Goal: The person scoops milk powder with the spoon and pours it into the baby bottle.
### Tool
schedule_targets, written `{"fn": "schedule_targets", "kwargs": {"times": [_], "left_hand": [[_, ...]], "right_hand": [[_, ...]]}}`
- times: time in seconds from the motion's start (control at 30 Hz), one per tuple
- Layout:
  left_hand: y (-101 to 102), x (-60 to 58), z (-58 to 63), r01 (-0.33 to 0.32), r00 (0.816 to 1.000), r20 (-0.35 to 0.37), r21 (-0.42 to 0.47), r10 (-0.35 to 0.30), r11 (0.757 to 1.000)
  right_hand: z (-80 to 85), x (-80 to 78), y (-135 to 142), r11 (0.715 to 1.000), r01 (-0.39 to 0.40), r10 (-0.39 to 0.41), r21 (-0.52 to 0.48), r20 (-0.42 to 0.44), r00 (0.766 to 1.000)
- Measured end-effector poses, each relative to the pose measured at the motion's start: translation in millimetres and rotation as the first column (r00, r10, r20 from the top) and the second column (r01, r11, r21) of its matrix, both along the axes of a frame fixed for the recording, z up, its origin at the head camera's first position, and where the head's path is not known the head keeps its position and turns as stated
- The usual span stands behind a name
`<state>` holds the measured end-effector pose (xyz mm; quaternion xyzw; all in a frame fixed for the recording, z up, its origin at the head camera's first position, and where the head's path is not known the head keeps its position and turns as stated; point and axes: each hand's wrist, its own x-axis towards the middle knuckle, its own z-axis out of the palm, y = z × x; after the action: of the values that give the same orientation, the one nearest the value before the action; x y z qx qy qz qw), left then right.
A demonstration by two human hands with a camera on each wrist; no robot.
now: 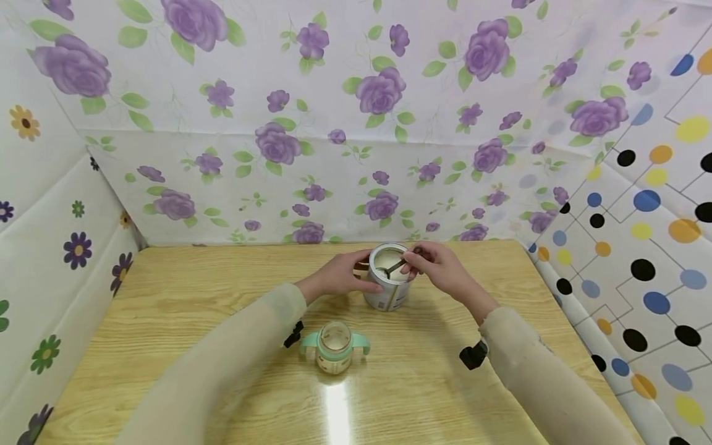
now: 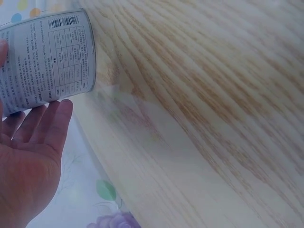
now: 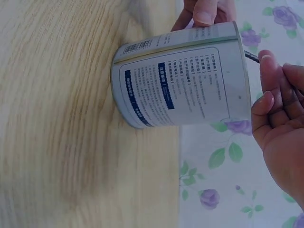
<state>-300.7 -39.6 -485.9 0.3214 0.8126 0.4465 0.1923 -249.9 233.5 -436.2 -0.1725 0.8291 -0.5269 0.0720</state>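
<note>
A white printed can [image 1: 385, 300] with pale powder [image 1: 384, 258] inside stands near the table's back edge, its top uncovered. My left hand [image 1: 340, 274] grips the can's side, thumb toward the front; in the left wrist view its fingers [image 2: 59, 121] lie along the printed wall. Over the rim, my right hand [image 1: 442, 271] pinches the handle of a dark scoop [image 1: 397, 266], whose head reaches down into the can. The right wrist view shows the pinching fingers [image 3: 270, 71] just beyond the can's top; the scoop's head is hidden there.
A baby bottle [image 1: 335, 364] with mint-green handles and an uncovered top stands on the wooden table [image 1: 423, 395], in front of the can and beside my left forearm. Flowered sheeting [image 1: 334, 185] rises behind the table; dotted sheeting [image 1: 628, 247] borders the right side.
</note>
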Motion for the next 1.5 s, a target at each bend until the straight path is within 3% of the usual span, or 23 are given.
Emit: {"fn": "schedule_targets", "kwargs": {"times": [0.13,0.27,0.5,0.67,0.83,1.03,1.23,1.37,1.5], "left_hand": [[-0.6,-0.8,-0.6,-0.007,1.0,0.003,-0.001,0.007,1.0],[-1.7,-1.4,-1.5,-0.01,1.0,0.004,-0.007,0.01,1.0],[-3.2,-2.1,-4.4,-0.007,1.0,-0.002,0.002,0.007,1.0],[-2.3,-4.0,-6.5,0.001,1.0,-0.01,0.021,0.0,1.0],[2.1,-3.0,-4.7,0.011,1.0,0.003,0.058,-0.011,0.998],[5.7,-1.3,-2.8,-0.004,1.0,0.029,0.103,0.001,0.995],[8.4,-0.2,0.0,-0.007,1.0,0.024,0.093,0.005,0.996],[10.0,0.6,2.8,-0.005,1.0,0.018,0.086,0.003,0.996],[10.5,0.2,2.8,-0.004,1.0,0.021,0.083,0.002,0.997]], "right_hand": [[-9.8,0.7,8.7,0.993,0.079,-0.073,-0.091,0.063,0.995],[-24.7,2.0,18.0,0.961,0.158,-0.125,-0.227,0.153,0.98],[-42.0,9.4,28.3,0.848,0.293,-0.17,-0.442,0.297,0.939],[-46.0,15.1,28.9,0.778,0.352,-0.165,-0.521,0.371,0.914],[-45.4,18.2,27.4,0.725,0.364,-0.135,-0.585,0.398,0.908],[-45.7,19.8,25.0,0.682,0.361,-0.112,-0.637,0.396,0.911],[-46.0,21.6,24.8,0.638,0.366,-0.085,-0.678,0.41,0.908],[-44.4,21.7,24.9,0.63,0.354,-0.097,-0.691,0.382,0.919],[-45.3,22.3,25.1,0.645,0.353,-0.088,-0.678,0.393,0.915]]}}
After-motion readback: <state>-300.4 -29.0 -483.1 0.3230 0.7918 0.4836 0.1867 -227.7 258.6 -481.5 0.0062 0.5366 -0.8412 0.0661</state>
